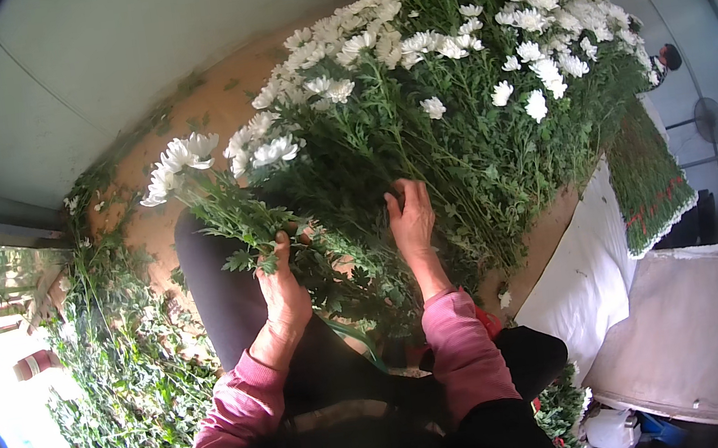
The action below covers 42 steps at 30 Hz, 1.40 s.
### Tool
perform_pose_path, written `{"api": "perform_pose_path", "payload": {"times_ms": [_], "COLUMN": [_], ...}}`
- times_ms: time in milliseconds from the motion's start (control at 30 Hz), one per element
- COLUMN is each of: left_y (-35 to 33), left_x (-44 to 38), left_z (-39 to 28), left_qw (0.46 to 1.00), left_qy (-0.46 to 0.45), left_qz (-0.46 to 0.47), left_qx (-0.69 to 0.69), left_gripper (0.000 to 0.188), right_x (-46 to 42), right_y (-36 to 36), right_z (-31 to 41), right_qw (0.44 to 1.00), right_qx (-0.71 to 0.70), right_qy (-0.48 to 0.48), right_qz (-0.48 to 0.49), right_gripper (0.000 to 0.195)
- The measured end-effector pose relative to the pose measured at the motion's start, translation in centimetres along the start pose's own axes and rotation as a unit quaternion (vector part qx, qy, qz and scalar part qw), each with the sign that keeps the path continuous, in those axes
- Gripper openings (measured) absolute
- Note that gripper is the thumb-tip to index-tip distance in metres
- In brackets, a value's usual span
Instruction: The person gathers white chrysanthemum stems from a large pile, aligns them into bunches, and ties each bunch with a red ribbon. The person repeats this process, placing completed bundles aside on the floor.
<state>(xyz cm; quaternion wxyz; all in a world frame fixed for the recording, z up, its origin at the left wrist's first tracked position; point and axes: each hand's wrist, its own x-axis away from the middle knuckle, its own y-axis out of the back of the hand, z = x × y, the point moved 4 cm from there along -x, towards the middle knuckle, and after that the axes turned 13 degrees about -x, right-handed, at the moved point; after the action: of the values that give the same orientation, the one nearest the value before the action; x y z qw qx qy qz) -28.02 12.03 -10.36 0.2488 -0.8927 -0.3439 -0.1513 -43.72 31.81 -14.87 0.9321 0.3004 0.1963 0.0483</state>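
My left hand (285,295) is closed around the leafy green stems of a few white chrysanthemums (178,166), their blooms pointing to the upper left. To its right, my right hand (411,217) reaches into the near edge of a large heap of white chrysanthemums (454,116). Its thumb and index finger are bent toward each other at the stems, and whether they pinch one cannot be told. More white blooms (274,150) lie between the held flowers and the heap.
Cut leaves and stems (126,363) cover the floor at the left. At the right are a white sheet (575,263), a bundle of stems with red ties (650,186), a worn board (679,331) and a white plastic container (611,430). A fan (710,120) stands beyond.
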Motion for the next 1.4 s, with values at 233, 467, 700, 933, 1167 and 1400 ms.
{"api": "perform_pose_path", "payload": {"times_ms": [233,467,700,933,1167,1400], "left_y": [-1.6,2.8,0.5,0.2,-1.8,-1.6], "left_x": [-0.2,-1.8,-2.6,-3.1,-1.6,-1.9], "left_z": [1.9,3.5,3.4,3.4,1.7,2.1], "left_qw": [0.999,0.931,0.994,0.992,0.981,0.980], "left_qy": [-0.010,-0.214,0.011,-0.107,0.046,0.089], "left_qz": [0.020,0.007,0.086,0.062,0.155,0.130], "left_qx": [0.030,-0.296,0.067,-0.017,0.110,0.124], "left_gripper": [0.027,0.043,0.029,0.027,0.031,0.027], "right_x": [5.2,-2.2,-6.9,-8.3,-3.3,3.3], "right_y": [-9.4,-1.7,5.4,5.7,6.1,0.6], "right_z": [-4.4,1.4,3.1,3.4,9.7,13.2], "right_qw": [0.940,0.989,0.967,0.957,0.974,0.971], "right_qx": [0.276,0.068,-0.249,-0.231,-0.219,-0.226], "right_qy": [0.069,0.083,-0.057,-0.169,-0.041,0.021], "right_qz": [0.186,0.106,0.015,0.045,0.052,0.078], "right_gripper": [0.044,0.027,0.027,0.031,0.020,0.010]}}
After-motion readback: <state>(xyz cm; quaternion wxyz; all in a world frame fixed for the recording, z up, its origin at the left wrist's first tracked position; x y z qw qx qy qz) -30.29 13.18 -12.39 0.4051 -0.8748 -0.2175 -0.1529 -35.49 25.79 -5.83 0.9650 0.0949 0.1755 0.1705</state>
